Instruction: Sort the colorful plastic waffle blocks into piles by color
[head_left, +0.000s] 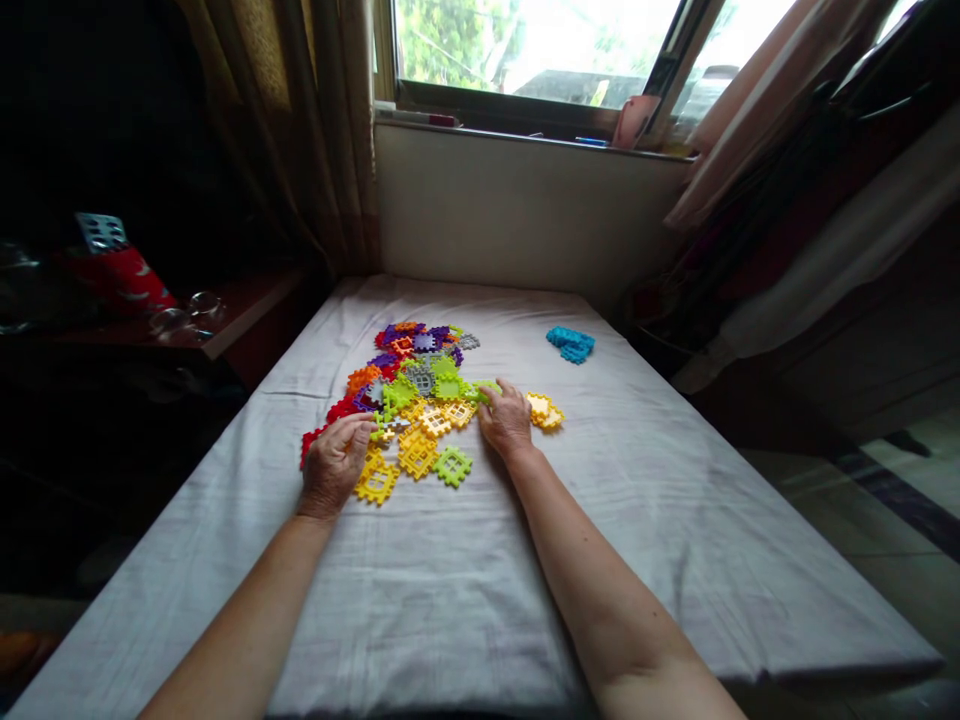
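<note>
A heap of interlocking plastic toy tiles with toothed edges lies across the middle of the cloth-covered table. My left hand is at the heap's left front, fingers together and curled by the red and yellow tiles. A lime-green tile shows at its fingertips; whether anything is inside the fingers is hidden. On the heap's right side, my right hand has its bent fingers on another lime-green tile, partly covered by them. Yellow tiles lie just right of that hand. Nearest me are a yellow tile and a green tile.
Blue tiles sit apart at the table's far right. The pale tablecloth has creases. To the left, a dark side table holds a red patterned container and glasses. Hanging cloths are at the right, below a window.
</note>
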